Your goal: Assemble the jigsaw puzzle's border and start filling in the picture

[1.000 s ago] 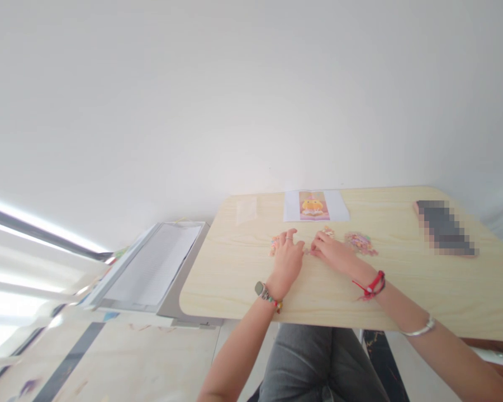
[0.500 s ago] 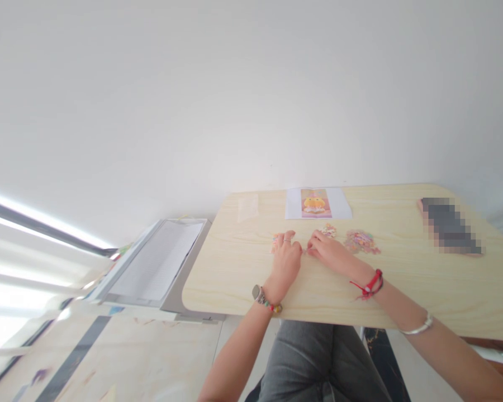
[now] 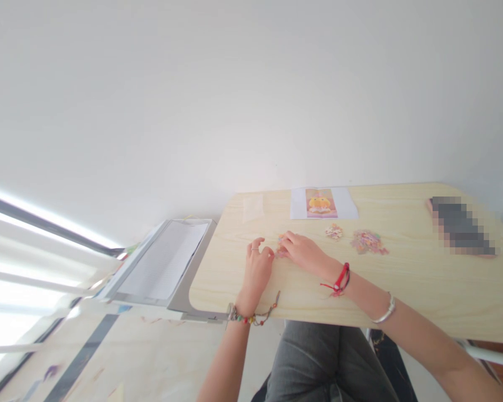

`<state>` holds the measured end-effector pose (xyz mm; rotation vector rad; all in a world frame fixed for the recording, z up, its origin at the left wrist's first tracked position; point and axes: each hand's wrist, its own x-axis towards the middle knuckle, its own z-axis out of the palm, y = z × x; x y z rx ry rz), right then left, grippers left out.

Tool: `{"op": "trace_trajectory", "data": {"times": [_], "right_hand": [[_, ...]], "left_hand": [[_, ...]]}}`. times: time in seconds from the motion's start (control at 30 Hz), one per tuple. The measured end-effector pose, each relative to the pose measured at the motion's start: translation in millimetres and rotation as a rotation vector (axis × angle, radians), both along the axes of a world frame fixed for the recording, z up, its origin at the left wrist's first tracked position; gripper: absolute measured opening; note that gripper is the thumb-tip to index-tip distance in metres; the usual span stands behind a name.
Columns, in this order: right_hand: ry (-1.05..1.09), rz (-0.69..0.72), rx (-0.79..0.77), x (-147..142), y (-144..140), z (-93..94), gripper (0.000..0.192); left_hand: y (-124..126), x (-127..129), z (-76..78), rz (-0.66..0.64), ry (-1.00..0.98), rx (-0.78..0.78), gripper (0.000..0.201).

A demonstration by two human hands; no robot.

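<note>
My right hand [image 3: 305, 252] reaches across to a small cluster of colourful puzzle pieces [image 3: 280, 252]. Its fingertips are pinched together on a piece there, and they hide part of the cluster. Just left of the cluster, my left hand [image 3: 257, 271] is raised over the table with its fingers bent and apart; I see nothing held in it. A small heap of pale-backed puzzle pieces [image 3: 334, 231] lies behind my right forearm. Further right is a larger heap of pinkish puzzle pieces [image 3: 368, 242].
At the back of the wooden table [image 3: 402, 279] lies a white sheet with a printed yellow cartoon picture [image 3: 321, 203]. A clear plastic sheet [image 3: 253, 207] is at the back left. A dark blurred-out object [image 3: 461, 226] lies far right. Papers [image 3: 163, 259] rest on a grey unit beside the table.
Both hands have moved left and come slightly apart. My right hand has gone from the middle onto the left cluster, uncovering the small heap. My left hand has come off that cluster.
</note>
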<state>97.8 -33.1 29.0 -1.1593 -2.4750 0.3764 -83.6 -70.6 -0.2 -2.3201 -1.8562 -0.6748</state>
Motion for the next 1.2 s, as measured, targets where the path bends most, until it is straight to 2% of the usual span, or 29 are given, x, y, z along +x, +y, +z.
{"op": "trace_trajectory", "data": {"times": [0.13,0.2,0.3,0.4,0.5,0.63,0.9,0.97,1.1,1.2], "right_hand": [[-0.044,-0.04,0.004,31,2,0.2,0.019],[-0.083,-0.142,0.046,58,5,-0.1,0.014],[-0.108,-0.26,0.073,96,11,-1.2,0.017],[-0.21,-0.315,0.045,116,16,-3.1,0.018],[-0.316,-0.349,0.036,115,17,-4.9,0.02],[-0.345,-0.39,0.079,99,19,-5.7,0.025],[-0.374,-0.39,0.085,83,36,-12.3,0.025],[-0.335,-0.383,0.089,84,37,-12.7,0.027],[-0.125,-0.396,0.09,89,33,-7.2,0.027],[-0.005,-0.273,0.005,89,23,-3.6,0.024]], "left_hand": [[1,0,-12.3,0.014,-0.022,0.059,0.01],[2,2,-14.7,0.017,-0.037,0.093,0.009],[1,11,-9.3,-0.005,-0.062,0.12,0.014],[-1,26,3.6,-0.042,-0.1,0.122,0.021],[-3,44,15.9,-0.101,-0.125,0.11,0.025],[-5,60,25.1,-0.205,-0.139,0.087,0.025],[-8,67,25.9,-0.27,-0.127,0.065,0.024],[-7,67,24.3,-0.28,-0.123,0.056,0.022],[-4,68,21.5,-0.277,-0.118,0.031,0.019],[-4,72,19.2,-0.245,-0.134,0.003,0.02]]}}
